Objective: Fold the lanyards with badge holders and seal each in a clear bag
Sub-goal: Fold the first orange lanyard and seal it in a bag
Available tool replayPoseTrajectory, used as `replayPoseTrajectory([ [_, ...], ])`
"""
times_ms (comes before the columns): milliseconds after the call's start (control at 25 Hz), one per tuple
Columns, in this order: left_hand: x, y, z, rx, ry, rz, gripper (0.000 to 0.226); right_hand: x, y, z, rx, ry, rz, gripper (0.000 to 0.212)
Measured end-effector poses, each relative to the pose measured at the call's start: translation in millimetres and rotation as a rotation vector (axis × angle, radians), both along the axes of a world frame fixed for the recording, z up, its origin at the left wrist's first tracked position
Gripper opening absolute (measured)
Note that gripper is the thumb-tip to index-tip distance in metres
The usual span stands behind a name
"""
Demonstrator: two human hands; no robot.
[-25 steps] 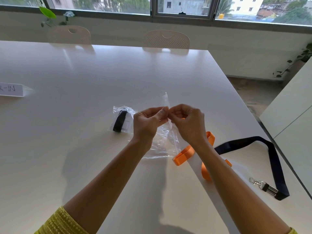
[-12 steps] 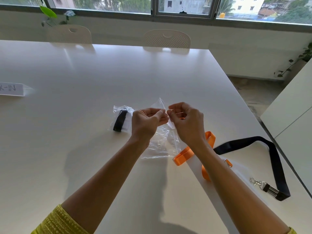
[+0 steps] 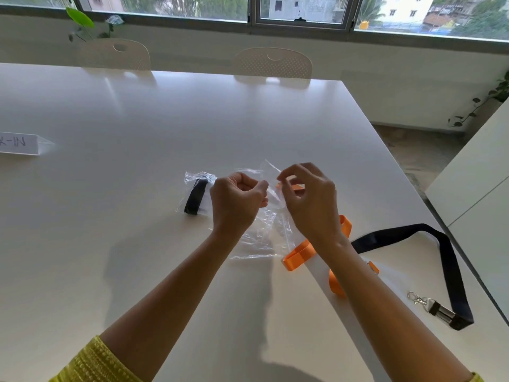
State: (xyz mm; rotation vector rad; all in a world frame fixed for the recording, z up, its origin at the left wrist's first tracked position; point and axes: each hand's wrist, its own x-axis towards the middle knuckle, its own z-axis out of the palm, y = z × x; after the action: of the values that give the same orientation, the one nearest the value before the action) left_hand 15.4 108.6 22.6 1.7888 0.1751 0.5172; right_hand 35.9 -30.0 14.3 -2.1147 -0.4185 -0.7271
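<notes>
My left hand and my right hand hold a crumpled clear bag just above the white table. Each pinches one side of the bag's top edge, and the two sides are spread apart. The bag's lower end lies on the table. An orange lanyard lies looped under my right wrist. A black lanyard with a metal clip lies unfolded at the right. A folded black lanyard in a clear bag lies left of my left hand.
A white name card stands at the table's left edge. Two pale chairs are pushed in at the far side under the window. The table's right edge runs close to the black lanyard, with a white cabinet beyond.
My hands have drawn apart from each other, pulling the two sides of the bag's top edge away from each other.
</notes>
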Motion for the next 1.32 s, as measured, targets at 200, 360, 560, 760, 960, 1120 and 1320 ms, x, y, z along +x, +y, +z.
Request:
replayPoseTrajectory([
  [200,2,3,0,0.134,-0.209,0.101,0.020,0,-3,-3,0.057,0.132,0.053,0.016],
  [360,21,32,-6,-0.229,0.146,0.003,0.053,6,-15,-3,0.235,0.327,0.111,0.020],
  [560,22,45,-6,-0.414,0.156,-0.247,0.016,7,-21,-3,0.170,0.369,0.239,0.037],
  [760,26,52,-9,-0.430,0.192,-0.142,0.007,7,-29,-2,-0.022,0.343,0.313,0.075],
  [960,27,64,-20,0.600,-0.155,-0.356,0.098,13,-31,-8,-0.123,0.291,0.252,0.081],
  [1120,31,45,-20,1.020,-0.238,-0.509,0.119,15,-22,-13,-0.213,0.226,0.239,0.078],
  [1320,37,37,-17,0.900,-0.255,-0.420,0.081,13,-17,-7,-0.181,0.181,0.338,0.050],
])
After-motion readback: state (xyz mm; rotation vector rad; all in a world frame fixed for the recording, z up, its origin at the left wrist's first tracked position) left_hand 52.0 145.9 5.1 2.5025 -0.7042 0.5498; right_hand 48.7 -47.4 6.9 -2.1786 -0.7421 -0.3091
